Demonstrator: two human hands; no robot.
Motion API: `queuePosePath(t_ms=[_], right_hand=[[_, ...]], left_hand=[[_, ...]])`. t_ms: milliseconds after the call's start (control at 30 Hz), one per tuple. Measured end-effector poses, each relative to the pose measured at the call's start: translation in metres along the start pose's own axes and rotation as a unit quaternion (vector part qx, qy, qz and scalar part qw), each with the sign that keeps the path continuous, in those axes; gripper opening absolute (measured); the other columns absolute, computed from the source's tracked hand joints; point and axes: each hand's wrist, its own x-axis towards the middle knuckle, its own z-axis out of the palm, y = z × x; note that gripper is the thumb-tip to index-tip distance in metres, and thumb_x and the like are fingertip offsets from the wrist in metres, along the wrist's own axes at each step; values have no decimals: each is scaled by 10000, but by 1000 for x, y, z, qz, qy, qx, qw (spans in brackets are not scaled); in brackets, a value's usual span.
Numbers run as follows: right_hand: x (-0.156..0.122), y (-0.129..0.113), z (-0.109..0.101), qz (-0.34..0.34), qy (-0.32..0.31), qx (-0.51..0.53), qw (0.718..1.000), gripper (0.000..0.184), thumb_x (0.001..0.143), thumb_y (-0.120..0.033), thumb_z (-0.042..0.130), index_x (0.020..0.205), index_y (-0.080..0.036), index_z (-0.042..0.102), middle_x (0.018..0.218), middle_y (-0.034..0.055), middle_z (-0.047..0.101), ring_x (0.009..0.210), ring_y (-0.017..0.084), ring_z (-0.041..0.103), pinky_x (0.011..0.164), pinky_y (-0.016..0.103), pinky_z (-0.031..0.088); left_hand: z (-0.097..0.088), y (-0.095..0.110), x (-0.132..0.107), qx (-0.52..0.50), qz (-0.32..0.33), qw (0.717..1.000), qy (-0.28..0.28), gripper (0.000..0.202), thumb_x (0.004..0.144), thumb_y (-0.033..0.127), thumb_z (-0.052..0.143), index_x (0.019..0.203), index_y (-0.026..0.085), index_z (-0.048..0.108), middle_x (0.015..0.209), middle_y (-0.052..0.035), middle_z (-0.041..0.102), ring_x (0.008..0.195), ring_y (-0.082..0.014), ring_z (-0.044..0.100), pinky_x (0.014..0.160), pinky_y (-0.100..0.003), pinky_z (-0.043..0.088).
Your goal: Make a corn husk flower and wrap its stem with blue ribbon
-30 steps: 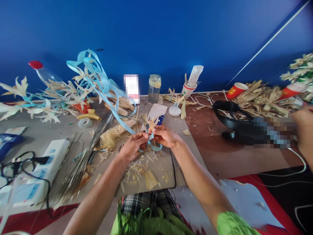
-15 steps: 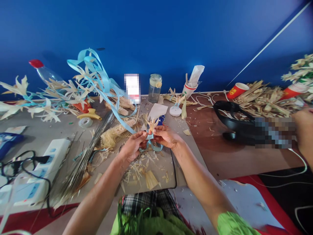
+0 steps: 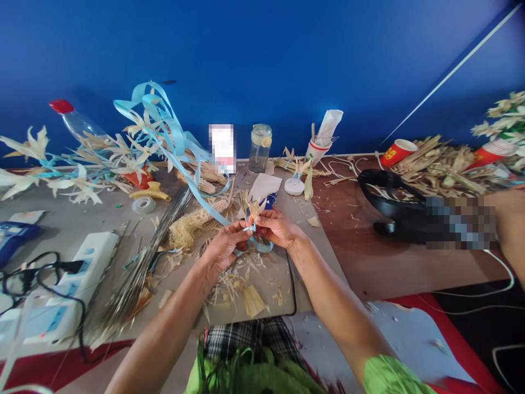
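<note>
My left hand (image 3: 221, 249) and my right hand (image 3: 279, 229) meet above the middle of the grey table (image 3: 65, 230). Between their fingertips stands a small corn-husk flower (image 3: 256, 208), pale and spiky. A light blue ribbon (image 3: 197, 194) runs from a tangled bunch at the back left down to the flower's base and loops under my fingers. My left hand pinches the ribbon at the stem. My right hand grips the flower's base. Husk scraps (image 3: 232, 284) lie under both hands.
A bundle of thin wires (image 3: 139, 268), a corn cob (image 3: 192, 224), a tape roll (image 3: 143, 206) and a white power strip (image 3: 61, 295) lie left. A glass jar (image 3: 259, 148) and paper cups (image 3: 396, 152) stand behind. Black headgear (image 3: 389, 205) and another person's arm (image 3: 511, 219) are right.
My hands have drawn slightly closer together and the ribbon loop at the flower's base has tightened. Little else has moved.
</note>
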Motion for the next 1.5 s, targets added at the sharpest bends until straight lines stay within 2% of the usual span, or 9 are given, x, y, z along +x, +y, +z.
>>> queuePosePath(t_ms=[267, 467, 700, 800, 967, 1167, 1300, 1400, 1500], right_hand=[[2, 1, -5, -6, 37, -26, 999, 288, 536, -318, 835, 658, -137, 647, 569, -24, 594, 515, 66, 504, 532, 209, 395], [6, 4, -6, -5, 77, -56, 995, 328, 475, -320, 846, 607, -144, 603, 511, -58, 532, 461, 47, 434, 487, 206, 324], [8, 10, 1, -29, 161, -144, 976, 355, 491, -374, 818, 571, -154, 551, 453, -77, 470, 429, 50, 371, 452, 216, 258], [5, 7, 3, -5, 103, -113, 988, 337, 516, -374, 814, 630, -147, 594, 503, -57, 521, 466, 62, 431, 476, 212, 303], [-1, 1, 1, 6, 11, -27, 1000, 305, 543, -339, 819, 710, -145, 653, 618, -17, 612, 534, 66, 484, 532, 210, 367], [3, 5, 3, -13, 69, -25, 997, 326, 471, -328, 844, 600, -158, 597, 560, -37, 565, 544, 81, 499, 532, 219, 370], [8, 10, 4, -30, 120, -73, 990, 358, 466, -353, 832, 586, -165, 551, 528, -59, 506, 494, 71, 437, 506, 225, 340], [9, 13, 5, -73, 156, -145, 974, 342, 501, -373, 812, 634, -162, 577, 555, -60, 509, 512, 68, 422, 504, 215, 324], [6, 11, 5, -76, 144, -189, 968, 333, 536, -388, 799, 653, -154, 593, 555, -59, 506, 507, 61, 408, 489, 204, 305]], left_hand=[[0, 0, -2, 30, 20, 999, 5, 293, 552, 296, 816, 654, 118, 606, 445, 74, 400, 389, -13, 264, 424, -194, 163], [0, -3, 0, 109, 47, 991, 55, 284, 533, 293, 802, 633, 133, 591, 468, 64, 467, 400, -29, 301, 427, -205, 185], [0, -3, 0, 263, 106, 950, 128, 147, 631, 265, 691, 679, 135, 642, 478, 58, 469, 423, -49, 317, 439, -212, 206], [0, -2, -2, 203, 93, 966, 129, 160, 641, 283, 682, 689, 143, 622, 470, 64, 445, 409, -47, 306, 431, -210, 200], [-3, -2, -1, 59, 27, 997, 42, 240, 611, 300, 739, 655, 140, 565, 450, 83, 356, 395, -28, 227, 425, -204, 148], [0, -3, -1, 150, 55, 986, 48, 236, 619, 316, 734, 674, 139, 589, 473, 71, 412, 409, -36, 259, 432, -208, 176], [1, -6, 1, 299, 131, 941, 84, 164, 653, 277, 678, 723, 133, 639, 604, 28, 551, 523, -75, 409, 504, -209, 293], [0, -7, 2, 354, 158, 915, 110, 138, 670, 271, 649, 695, 136, 633, 608, 28, 547, 552, -85, 420, 516, -211, 301], [-2, -6, 1, 300, 135, 938, 111, 161, 664, 290, 670, 672, 141, 609, 536, 52, 483, 481, -63, 350, 473, -210, 251]])
